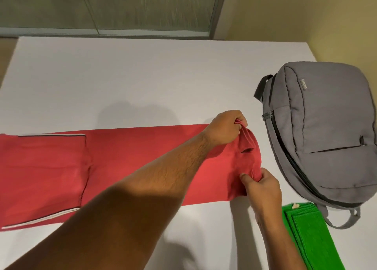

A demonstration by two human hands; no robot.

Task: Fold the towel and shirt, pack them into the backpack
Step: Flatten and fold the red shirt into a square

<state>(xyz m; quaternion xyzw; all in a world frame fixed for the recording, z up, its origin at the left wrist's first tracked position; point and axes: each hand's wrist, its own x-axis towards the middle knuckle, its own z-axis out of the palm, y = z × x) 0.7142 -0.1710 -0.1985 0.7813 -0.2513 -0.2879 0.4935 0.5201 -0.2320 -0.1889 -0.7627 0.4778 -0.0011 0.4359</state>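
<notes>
A red shirt lies in a long folded strip across the white table, its striped sleeve cuffs at the left. My left hand pinches the far corner of its right end. My right hand pinches the near corner of that same end, which is lifted slightly off the table. A grey backpack lies flat to the right, its zip closed. A folded green towel rests at the near right, just below the backpack.
The table's far edge meets a glass partition and a yellow wall. A backpack strap loops beside the towel. Bare table surface lies beyond the shirt and to the near middle.
</notes>
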